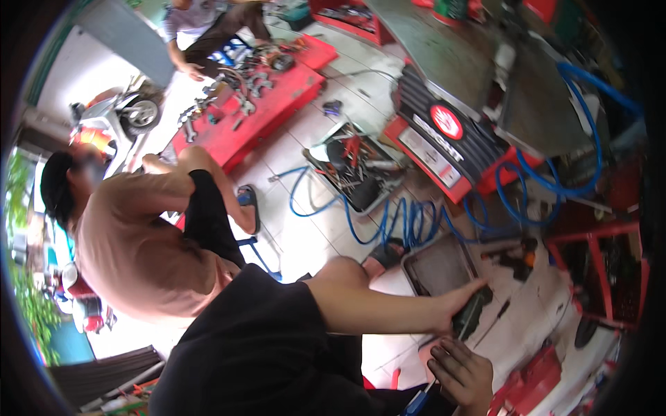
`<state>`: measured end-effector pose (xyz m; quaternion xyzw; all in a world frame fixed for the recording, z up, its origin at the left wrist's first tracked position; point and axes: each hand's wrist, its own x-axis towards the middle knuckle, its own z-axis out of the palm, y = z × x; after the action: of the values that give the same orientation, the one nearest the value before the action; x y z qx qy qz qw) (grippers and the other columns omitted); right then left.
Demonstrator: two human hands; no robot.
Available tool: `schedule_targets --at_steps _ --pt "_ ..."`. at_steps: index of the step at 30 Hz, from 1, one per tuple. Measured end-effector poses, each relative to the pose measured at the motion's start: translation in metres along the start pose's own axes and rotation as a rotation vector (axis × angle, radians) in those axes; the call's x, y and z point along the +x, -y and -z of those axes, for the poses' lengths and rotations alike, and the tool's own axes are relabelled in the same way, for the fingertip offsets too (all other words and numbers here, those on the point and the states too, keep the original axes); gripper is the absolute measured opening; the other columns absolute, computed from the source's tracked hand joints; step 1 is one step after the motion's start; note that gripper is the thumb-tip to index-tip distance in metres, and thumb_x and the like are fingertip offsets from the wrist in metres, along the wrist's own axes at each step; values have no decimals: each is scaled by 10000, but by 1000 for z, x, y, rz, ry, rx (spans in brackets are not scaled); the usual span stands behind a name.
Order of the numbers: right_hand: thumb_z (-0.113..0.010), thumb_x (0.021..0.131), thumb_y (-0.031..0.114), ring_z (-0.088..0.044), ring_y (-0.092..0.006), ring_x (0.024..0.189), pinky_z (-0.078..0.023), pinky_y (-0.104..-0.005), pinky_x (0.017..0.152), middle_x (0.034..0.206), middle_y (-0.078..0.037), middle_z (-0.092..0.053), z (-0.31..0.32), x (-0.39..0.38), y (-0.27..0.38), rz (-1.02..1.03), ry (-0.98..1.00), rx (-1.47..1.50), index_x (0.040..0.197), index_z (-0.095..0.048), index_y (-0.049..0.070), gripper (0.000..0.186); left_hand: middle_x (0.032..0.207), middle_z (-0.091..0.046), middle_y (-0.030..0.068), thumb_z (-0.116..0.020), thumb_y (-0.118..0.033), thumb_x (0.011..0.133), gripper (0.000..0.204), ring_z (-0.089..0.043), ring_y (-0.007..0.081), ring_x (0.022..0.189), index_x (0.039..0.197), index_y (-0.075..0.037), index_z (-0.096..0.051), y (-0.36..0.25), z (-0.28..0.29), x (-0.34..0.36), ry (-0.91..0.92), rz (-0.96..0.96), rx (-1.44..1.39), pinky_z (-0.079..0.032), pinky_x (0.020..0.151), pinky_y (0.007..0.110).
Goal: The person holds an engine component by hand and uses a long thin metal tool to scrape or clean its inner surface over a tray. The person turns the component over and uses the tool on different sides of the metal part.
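Currently: left hand (452,310) grasps a dark green part (472,313); right hand (466,373) pinches a slim blue-handled tool (417,401); work seems under way, remainder unclear.

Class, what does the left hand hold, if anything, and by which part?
The left hand grips a dark object by its upper left side, as pictured.

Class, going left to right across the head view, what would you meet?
Silver scooter, low red rectangular table, blue-handled metal tool at the right hand, dark green object in the left hand, open red metal rack.
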<state>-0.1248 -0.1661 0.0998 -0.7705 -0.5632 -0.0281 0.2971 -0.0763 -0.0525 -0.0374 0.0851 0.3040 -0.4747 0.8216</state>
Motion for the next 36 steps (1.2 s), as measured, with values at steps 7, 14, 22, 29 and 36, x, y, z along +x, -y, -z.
schedule_targets --at_steps 7,14,22,29,36 --pt "-621 778 94 -690 -302 927 -585 -388 854 934 -183 -682 -2 -9 -17 39 13 -71 893 -671 -62 201 844 -644 112 -592 -523 896 469 -648 239 793 1023 -73 -617 -18 -3 -24 179 24 -218 -551 745 385" --pt "-637 796 57 -684 -299 974 -568 -410 905 970 -185 -682 -8 -22 -14 39 -45 18 935 -657 -66 187 923 -631 115 -567 -527 910 518 -638 220 838 1068 -34 -591 -11 -33 -30 -83 -31 -112 -553 764 363" --pt "-640 820 54 -699 -302 898 -595 -414 843 907 -180 -683 -18 -18 -13 86 -107 8 904 -665 -65 148 798 -612 51 -531 -553 923 537 -636 151 713 1052 -36 -591 -15 -21 -36 -123 -35 -86 -582 697 317" --pt "-605 795 69 -696 -311 876 -598 -419 815 884 -194 -677 -21 -14 -13 117 -183 -28 878 -671 -87 188 877 -593 163 -633 -534 862 531 -595 265 804 1035 -36 -570 -20 -28 -43 -96 -11 -179 -529 754 376" --pt "-472 938 231 -654 -395 1012 -530 -511 914 1070 -267 -647 -32 -25 1 441 -363 189 1097 -646 -27 349 889 -626 152 -630 -570 841 522 -626 263 790 965 -64 -603 -28 -24 -39 -84 -83 -186 -550 711 358"
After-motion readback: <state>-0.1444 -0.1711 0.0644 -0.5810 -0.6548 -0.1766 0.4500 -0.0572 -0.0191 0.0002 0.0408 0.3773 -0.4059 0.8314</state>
